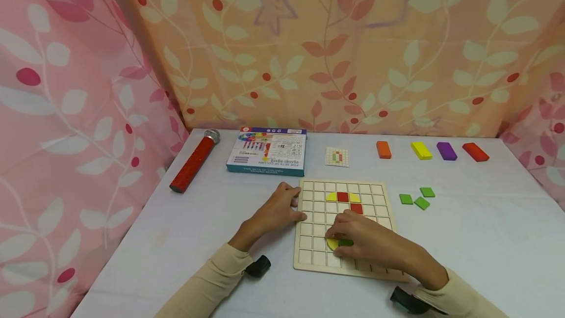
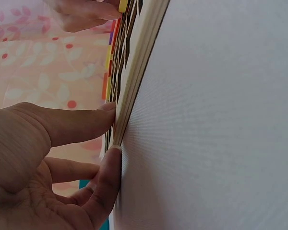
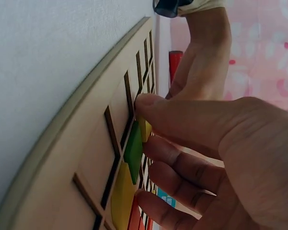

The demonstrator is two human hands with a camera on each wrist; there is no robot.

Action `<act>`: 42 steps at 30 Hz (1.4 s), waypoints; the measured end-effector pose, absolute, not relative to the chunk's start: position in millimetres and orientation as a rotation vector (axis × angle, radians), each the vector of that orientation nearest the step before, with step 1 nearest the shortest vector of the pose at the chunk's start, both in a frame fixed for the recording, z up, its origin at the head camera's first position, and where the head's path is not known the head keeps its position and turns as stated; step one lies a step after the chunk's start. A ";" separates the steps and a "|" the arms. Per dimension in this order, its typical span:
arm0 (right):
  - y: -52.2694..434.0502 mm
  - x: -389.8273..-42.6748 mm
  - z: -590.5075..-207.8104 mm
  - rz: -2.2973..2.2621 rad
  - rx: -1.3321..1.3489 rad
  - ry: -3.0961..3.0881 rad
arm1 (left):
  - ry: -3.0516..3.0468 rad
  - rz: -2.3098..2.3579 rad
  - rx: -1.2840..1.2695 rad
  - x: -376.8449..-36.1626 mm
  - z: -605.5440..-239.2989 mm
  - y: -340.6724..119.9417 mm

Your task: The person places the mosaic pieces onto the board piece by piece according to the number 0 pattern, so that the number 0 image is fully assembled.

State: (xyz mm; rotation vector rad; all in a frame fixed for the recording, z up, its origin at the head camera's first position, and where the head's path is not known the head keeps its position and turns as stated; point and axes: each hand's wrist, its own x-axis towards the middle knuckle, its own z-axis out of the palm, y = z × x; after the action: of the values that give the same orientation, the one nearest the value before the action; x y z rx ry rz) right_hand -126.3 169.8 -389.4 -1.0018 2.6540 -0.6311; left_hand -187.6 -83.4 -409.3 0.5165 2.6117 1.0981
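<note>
A pale wooden grid board (image 1: 306,229) lies on the table. My left hand (image 1: 275,210) is at its left edge, the thumb (image 2: 93,122) on the rim and the other fingertips along the side. Over the lower part of the board, my right hand (image 1: 375,242) pinches a yellow rounded tile (image 1: 332,244) between thumb and fingers. Right beside it sits a green square tile (image 1: 346,242). Another yellow tile (image 3: 121,196) shows past the green one in the right wrist view. Higher up are a red tile (image 1: 342,197) between two yellow ones, and a second red tile (image 1: 356,208).
Three loose green tiles (image 1: 422,203) lie right of the board. Behind it are a small pattern card (image 1: 337,156), a boxed game (image 1: 267,151) and a red microphone (image 1: 194,161). Orange, yellow, purple (image 1: 447,151) and red blocks stand along the back right.
</note>
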 end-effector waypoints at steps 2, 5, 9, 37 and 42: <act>169.0 -127.3 -390.1 -0.606 -0.980 2.656 | 2.610 1.097 0.519 -187.7 -409.6 -83.6; 169.7 -128.2 -390.6 -0.577 -0.991 2.666 | 2.612 1.094 0.517 -187.8 -410.3 -83.9; 170.9 -128.7 -390.1 -0.576 -1.007 2.662 | 2.619 1.087 0.513 -188.4 -411.5 -84.1; 272.2 -165.2 -370.5 -0.867 -0.500 2.893 | 2.612 1.089 0.517 -187.2 -410.8 -83.2; 263.6 -163.0 -377.3 -0.902 -0.567 2.780 | 2.603 1.100 0.518 -187.2 -411.1 -83.3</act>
State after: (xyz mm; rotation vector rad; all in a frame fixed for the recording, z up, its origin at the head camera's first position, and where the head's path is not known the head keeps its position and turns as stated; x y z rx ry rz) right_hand -163.0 263.6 -377.3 -0.5667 2.7802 -0.9019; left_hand -187.2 -83.3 -411.1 0.5178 2.6034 1.1003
